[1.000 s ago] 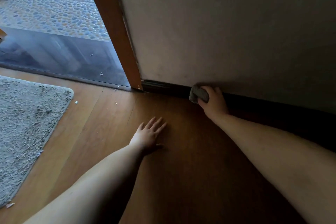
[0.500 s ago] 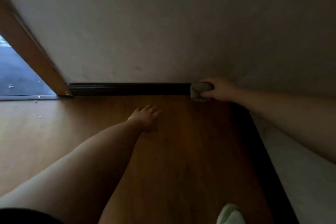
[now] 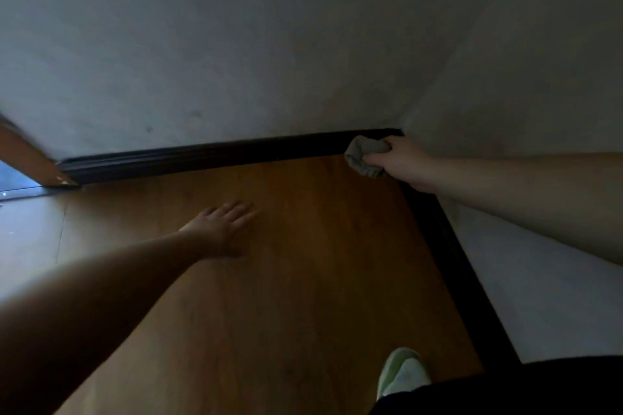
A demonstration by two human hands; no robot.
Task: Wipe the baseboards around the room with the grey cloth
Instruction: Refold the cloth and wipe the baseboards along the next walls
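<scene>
— where the two walls meet at the floor's far right corner, what is noted?
— right hand [image 3: 406,162], fingers clenched round the grey cloth [image 3: 365,158], cloth against the dark baseboard [image 3: 202,158] at its corner end.
— and the other hand?
— left hand [image 3: 220,229] flat on the wooden floor [image 3: 303,280], fingers released and spread, well apart from the cloth.

The corner end of the dark baseboard [image 3: 209,157] is covered by the grey cloth [image 3: 363,158] and the right hand [image 3: 403,162], whose fingertips are buried in the cloth's folds. Both forearms are cut off by the picture's edges, and the palm of the left hand [image 3: 220,229] is hidden against the wooden floor [image 3: 303,280]. The door frame [image 3: 27,158] is cropped at the left edge and smeared by blur, and only the toe of a pale shoe [image 3: 403,372] is shown
</scene>
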